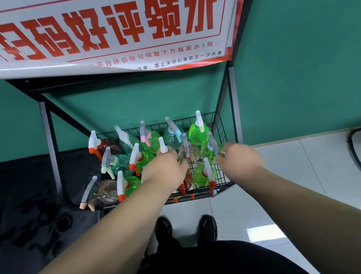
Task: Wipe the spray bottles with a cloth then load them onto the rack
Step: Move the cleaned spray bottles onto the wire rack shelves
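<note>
Left hand (163, 171), right hand (240, 160) among spray bottles (197, 134), rack (219, 126)

Reaching down into the wire basket (220, 133), crowded with upright spray bottles (198, 132): left hand (164, 170) at the basket's middle, right hand (239, 160) at its right side, touching a grey-triggered green bottle (207, 153). Fingers curled under, grips hidden. High above the basket, a red-lettered sign (104, 29); just in front of it, black shoes (208, 227) on pale floor tiles (287, 171).
</note>
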